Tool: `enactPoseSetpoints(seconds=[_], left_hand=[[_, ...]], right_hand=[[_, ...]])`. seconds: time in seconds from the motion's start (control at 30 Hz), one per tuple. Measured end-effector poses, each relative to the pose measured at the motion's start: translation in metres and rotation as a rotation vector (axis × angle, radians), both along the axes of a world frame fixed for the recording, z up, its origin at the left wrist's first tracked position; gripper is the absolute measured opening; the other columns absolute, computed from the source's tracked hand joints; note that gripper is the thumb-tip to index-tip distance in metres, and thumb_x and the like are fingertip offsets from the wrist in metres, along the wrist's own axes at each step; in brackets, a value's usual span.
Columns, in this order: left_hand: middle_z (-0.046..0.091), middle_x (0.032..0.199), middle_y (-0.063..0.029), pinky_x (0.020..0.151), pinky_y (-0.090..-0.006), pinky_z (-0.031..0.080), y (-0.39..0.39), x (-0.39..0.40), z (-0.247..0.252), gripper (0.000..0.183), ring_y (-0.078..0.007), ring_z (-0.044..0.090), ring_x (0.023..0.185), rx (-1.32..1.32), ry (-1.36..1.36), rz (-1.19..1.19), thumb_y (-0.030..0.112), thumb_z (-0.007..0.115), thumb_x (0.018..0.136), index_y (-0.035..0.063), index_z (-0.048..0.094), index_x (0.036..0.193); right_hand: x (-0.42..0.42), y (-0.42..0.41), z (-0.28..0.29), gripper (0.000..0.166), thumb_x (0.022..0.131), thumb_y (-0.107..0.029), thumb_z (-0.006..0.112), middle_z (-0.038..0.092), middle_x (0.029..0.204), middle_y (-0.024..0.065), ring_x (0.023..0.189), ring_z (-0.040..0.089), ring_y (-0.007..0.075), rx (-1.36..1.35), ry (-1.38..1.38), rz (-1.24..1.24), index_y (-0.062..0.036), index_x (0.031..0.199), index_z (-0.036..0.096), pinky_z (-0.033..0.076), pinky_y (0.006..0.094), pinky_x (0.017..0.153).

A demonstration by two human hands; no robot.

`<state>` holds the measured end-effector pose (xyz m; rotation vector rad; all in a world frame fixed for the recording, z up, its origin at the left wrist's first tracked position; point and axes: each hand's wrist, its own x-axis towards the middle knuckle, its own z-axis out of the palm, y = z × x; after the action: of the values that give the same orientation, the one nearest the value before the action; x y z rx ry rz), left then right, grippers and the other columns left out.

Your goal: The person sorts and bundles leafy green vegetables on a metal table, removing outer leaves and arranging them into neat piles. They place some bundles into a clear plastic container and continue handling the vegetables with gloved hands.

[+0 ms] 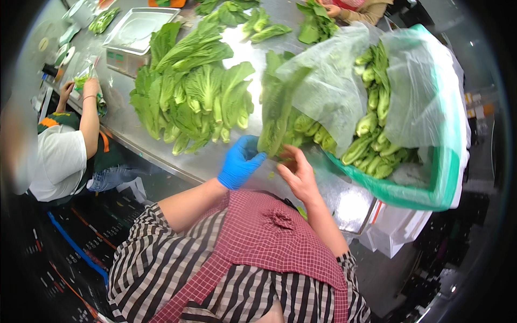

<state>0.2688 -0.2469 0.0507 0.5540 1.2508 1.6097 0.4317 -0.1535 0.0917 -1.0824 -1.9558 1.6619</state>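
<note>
My left hand (242,162), in a blue glove, holds a long leafy green vegetable (275,117) near its base, with the leaves pointing away from me. Bare, with thumb and fingers apart, my right hand (297,171) is just right of that base; whether its fingertips touch the leaves I cannot tell. A large pile of leafy greens (202,87) lies on the metal table to the left. More greens (309,126) lie beyond my right hand, partly under a translucent plastic sheet (327,80).
A green crate (387,196) lined with plastic holds greens (373,117) at the right. A scale (127,60) with a metal tray stands at the back left. One co-worker (60,157) handles a bag at the left; another person's hand (332,10) is at the top beside greens.
</note>
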Motion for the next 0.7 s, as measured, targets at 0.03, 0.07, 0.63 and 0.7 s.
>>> enactPoseSetpoints(seconds=[0.03,0.07,0.63,0.7], left_hand=[[0.062,0.104,-0.0068,0.081,-0.0270,0.050,-0.001,0.008,-0.002,0.036,-0.0125,0.059,0.091,0.033,-0.006,-0.041,0.001,0.064,0.085,0.0026,0.049,0.118],[0.060,0.108,-0.0076,0.081,-0.0266,0.049,-0.002,0.014,-0.001,0.039,-0.0124,0.059,0.095,0.047,0.005,-0.101,0.003,0.066,0.085,0.0025,0.049,0.120],[0.059,0.115,-0.0098,0.084,-0.0316,0.052,-0.004,0.006,0.007,0.050,-0.0182,0.059,0.102,-0.103,-0.163,-0.378,0.018,0.069,0.086,0.0011,0.046,0.127],[0.059,0.116,-0.0098,0.085,-0.0320,0.051,-0.004,0.008,0.007,0.050,-0.0184,0.059,0.103,-0.086,-0.169,-0.357,0.016,0.069,0.086,0.0013,0.045,0.128]], right_hand=[[-0.013,-0.004,0.004,0.039,0.083,-0.011,0.070,0.063,0.102,0.0091,0.083,0.061,0.0128,-0.017,0.110,-0.035,0.0014,0.116,0.054,0.051,0.0278,0.071],[-0.013,-0.003,-0.001,0.039,0.083,-0.011,0.070,0.064,0.100,0.0090,0.082,0.062,0.0127,-0.003,0.145,-0.070,0.0018,0.115,0.055,0.051,0.0272,0.071],[0.012,-0.026,-0.024,0.030,0.083,-0.006,0.068,0.068,0.085,0.0090,0.071,0.061,0.0113,-0.312,0.259,-0.152,0.0047,0.110,0.061,0.048,0.0242,0.064],[0.012,-0.027,-0.025,0.028,0.084,-0.006,0.068,0.068,0.084,0.0078,0.070,0.059,0.0108,-0.291,0.260,-0.166,0.0043,0.109,0.062,0.048,0.0241,0.063]])
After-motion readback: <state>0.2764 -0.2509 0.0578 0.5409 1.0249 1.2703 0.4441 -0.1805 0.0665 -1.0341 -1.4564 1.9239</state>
